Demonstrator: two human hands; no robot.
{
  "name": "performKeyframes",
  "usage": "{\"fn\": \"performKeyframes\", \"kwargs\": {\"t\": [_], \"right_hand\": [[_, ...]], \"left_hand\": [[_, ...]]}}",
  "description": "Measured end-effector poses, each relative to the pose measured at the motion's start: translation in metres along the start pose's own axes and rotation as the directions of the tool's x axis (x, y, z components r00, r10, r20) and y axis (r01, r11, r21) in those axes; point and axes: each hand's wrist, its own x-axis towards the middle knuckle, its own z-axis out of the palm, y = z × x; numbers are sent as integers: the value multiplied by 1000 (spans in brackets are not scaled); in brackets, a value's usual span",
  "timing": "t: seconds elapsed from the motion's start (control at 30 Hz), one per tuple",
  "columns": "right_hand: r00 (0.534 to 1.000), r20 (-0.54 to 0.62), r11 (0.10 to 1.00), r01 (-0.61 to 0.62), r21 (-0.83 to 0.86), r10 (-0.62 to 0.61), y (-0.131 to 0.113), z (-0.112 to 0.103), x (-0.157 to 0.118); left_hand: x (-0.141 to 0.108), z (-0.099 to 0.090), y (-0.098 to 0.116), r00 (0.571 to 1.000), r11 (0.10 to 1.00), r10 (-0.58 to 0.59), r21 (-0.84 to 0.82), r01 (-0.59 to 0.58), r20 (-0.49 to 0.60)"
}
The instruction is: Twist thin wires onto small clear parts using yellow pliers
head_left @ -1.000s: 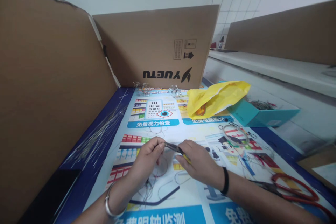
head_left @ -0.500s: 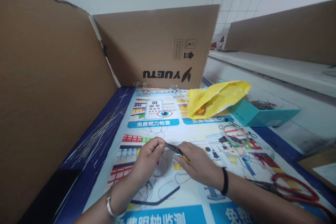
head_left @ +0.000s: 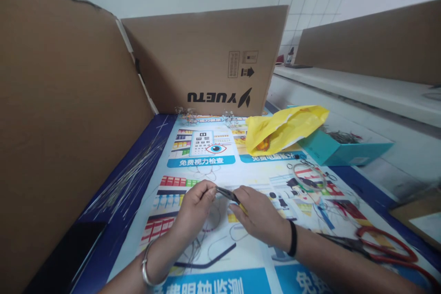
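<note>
My right hand point(head_left: 257, 211) is closed around the yellow handles of a pair of pliers point(head_left: 226, 194), whose dark jaws point left. The tips of those jaws meet the fingertips of my left hand point(head_left: 198, 204), which is pinched shut. A thin wire point(head_left: 214, 216) seems to hang in a loop below my left fingers; its end between them is hidden. Under my hands lies a printed poster sheet point(head_left: 206, 173), with more loose thin wires point(head_left: 195, 250) near my left wrist.
Scissors with red handles point(head_left: 387, 243) lie at right, beneath my forearm. A wire coil point(head_left: 310, 177), a yellow bag point(head_left: 287, 128) and a teal box point(head_left: 347, 152) stand farther back. Straight wires point(head_left: 127, 174) spread at left beside a dark flat object point(head_left: 65, 252). Cardboard panels point(head_left: 206, 59) wall the table.
My right hand and the pliers have turned very slightly, the right wrist shifting a little left. My left hand keeps its pinch in almost the same place.
</note>
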Motion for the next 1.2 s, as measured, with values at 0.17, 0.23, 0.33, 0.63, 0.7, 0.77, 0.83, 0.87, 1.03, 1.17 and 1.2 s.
{"fn": "performKeyframes", "kwargs": {"t": [0.17, 0.23, 0.33, 0.63, 0.7, 0.77, 0.83, 0.87, 1.03, 1.17, 1.2], "right_hand": [[1000, -8, 999, 4, -36, -4, 0, 1, 0], [1000, -9, 998, 1, -55, -1, 0, 2, 1], [1000, -10, 998, -5, -65, 4, 0, 3, 1], [999, -31, 999, -25, -24, 24, 2, 4, 0], [998, -52, 999, -40, -11, 39, 3, 3, 1], [995, -76, 998, -58, 8, 59, 5, 3, 1], [992, -102, 997, -68, 27, 71, 6, 3, 1], [991, -109, 997, -70, 33, 74, 6, 3, 1], [993, -98, 997, -59, 41, 63, 6, 1, 3], [997, -75, 997, -12, 79, 18, 8, -2, 5], [997, -74, 995, -5, 100, 12, 9, -2, 5]], "left_hand": [[0, 1, 1, 1000, 1000, -3, 29, 3, -19], [0, 0, 2, 1000, 999, -2, 44, 2, -19], [0, 0, 1, 1000, 999, -5, 51, 6, -18], [2, 3, -2, 997, 991, -69, -114, 74, 40], [1, 4, 1, 992, 965, -116, -229, 126, 56], [0, 5, 4, 981, 916, -173, -351, 193, 89], [-2, 6, 7, 967, 867, -218, -430, 253, 130], [-2, 6, 7, 962, 850, -233, -451, 272, 142], [0, 2, 9, 966, 850, -246, -461, 254, 77], [12, -11, 10, 991, 968, -113, -234, 95, -66], [14, -15, 10, 996, 991, -38, -133, 28, -78]]}}
